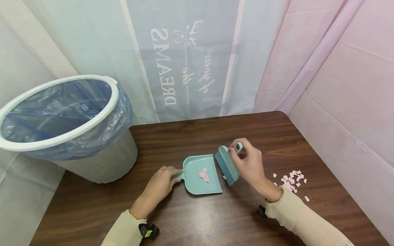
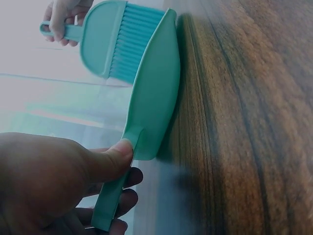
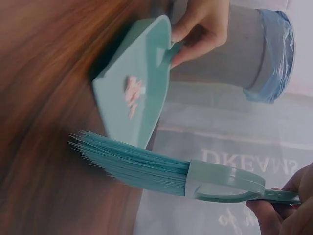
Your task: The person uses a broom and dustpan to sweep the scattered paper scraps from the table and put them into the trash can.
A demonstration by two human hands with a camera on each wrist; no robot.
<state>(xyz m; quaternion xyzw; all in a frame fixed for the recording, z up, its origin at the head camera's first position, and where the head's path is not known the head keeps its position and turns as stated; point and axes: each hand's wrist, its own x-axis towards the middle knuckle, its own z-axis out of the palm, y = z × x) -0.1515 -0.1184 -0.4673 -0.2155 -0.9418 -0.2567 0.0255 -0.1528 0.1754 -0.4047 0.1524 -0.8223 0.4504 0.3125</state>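
Note:
A teal dustpan (image 1: 192,171) lies on the wooden table, its handle gripped by my left hand (image 1: 160,182); in the left wrist view the thumb presses on top of the handle (image 2: 110,203). Pink paper bits (image 1: 204,175) lie inside the pan. My right hand (image 1: 250,164) pinches the handle of a teal brush (image 1: 229,164), whose bristles (image 3: 132,161) stand just off the pan's open edge. One pink bit (image 1: 224,177) shows beside the bristles. More pink paper scraps (image 1: 290,181) are scattered on the table to the right of my right hand.
A white bin (image 1: 101,164) lined with a blue bag (image 1: 123,109) stands at the left on the table (image 1: 197,227). Behind the table hangs a printed curtain (image 1: 191,68), and a pale cloth wall (image 1: 347,85) closes the right side.

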